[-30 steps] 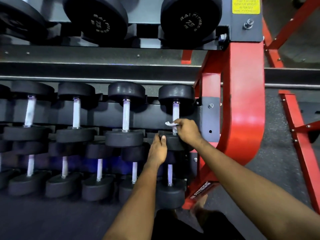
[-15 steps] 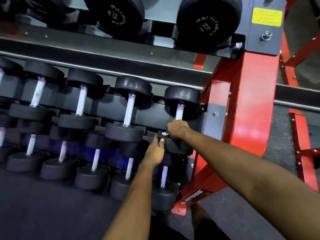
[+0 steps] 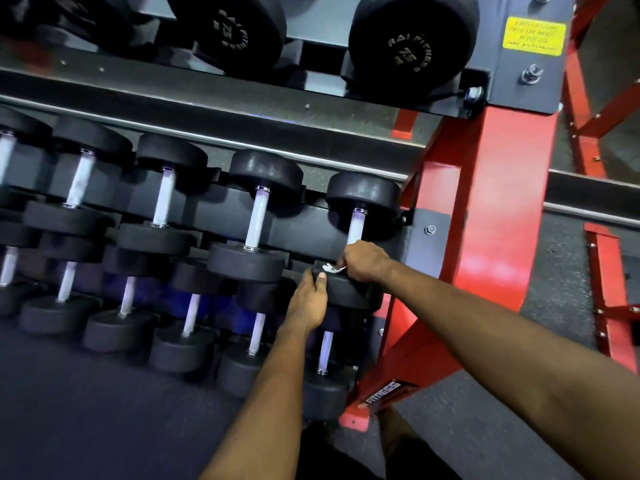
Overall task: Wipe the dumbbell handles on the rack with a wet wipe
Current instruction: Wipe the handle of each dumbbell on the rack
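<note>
Our right hand (image 3: 363,262) clenches the wet wipe (image 3: 333,268) around the rightmost dumbbell's handle (image 3: 356,226); at its 7 o'clock, our left hand (image 3: 309,301) clasps that dumbbell's near head (image 3: 349,292).

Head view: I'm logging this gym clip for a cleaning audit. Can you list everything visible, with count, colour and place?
held dumbbell: one, black heads, pale handle, middle shelf's right end
other middle-shelf dumbbells: four, same colours, to its left
lower-shelf dumbbells: six, same colours, below
top-shelf dumbbells: at least two, black, above
wet wipe: one, white, at held dumbbell's handle base
rack upright: one, red, right
warning label: one, yellow, top right
left hand: one, grips held dumbbell's near head
right hand: one, pinches wet wipe
</note>
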`<move>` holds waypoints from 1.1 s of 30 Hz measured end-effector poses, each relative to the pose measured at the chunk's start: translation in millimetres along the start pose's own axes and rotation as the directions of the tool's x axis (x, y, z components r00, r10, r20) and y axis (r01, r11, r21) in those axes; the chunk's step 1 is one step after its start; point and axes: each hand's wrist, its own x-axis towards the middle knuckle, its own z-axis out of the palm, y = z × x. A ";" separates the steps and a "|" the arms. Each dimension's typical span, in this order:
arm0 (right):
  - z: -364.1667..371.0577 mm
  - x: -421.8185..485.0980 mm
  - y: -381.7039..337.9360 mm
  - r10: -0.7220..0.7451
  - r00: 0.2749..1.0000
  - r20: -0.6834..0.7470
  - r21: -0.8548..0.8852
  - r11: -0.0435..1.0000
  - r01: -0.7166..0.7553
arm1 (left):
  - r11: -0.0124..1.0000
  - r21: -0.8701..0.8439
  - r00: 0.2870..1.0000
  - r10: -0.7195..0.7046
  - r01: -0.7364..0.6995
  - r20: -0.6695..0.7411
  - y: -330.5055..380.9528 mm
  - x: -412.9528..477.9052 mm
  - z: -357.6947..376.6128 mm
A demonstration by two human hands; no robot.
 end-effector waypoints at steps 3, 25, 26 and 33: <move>-4.6 -6.4 1.4 -0.015 1.000 0.004 0.023 1.000 0.014 | 1.000 -0.004 1.000 0.003 -0.003 0.001 3.5 -2.0 -2.1; 11.0 -3.0 16.5 -0.002 0.989 -0.147 -0.119 0.993 -0.015 | 0.999 0.035 0.999 0.019 -0.020 0.033 1.4 3.4 -1.8; 11.0 -1.7 17.5 -0.008 0.985 -0.172 -0.162 0.987 -0.021 | 0.999 0.040 0.999 0.021 -0.023 0.037 1.4 3.2 -2.3; 15.9 -10.6 15.3 -0.021 0.983 -0.180 -0.212 0.977 -0.018 | 0.998 0.054 0.999 0.032 -0.034 0.039 2.9 3.9 -3.2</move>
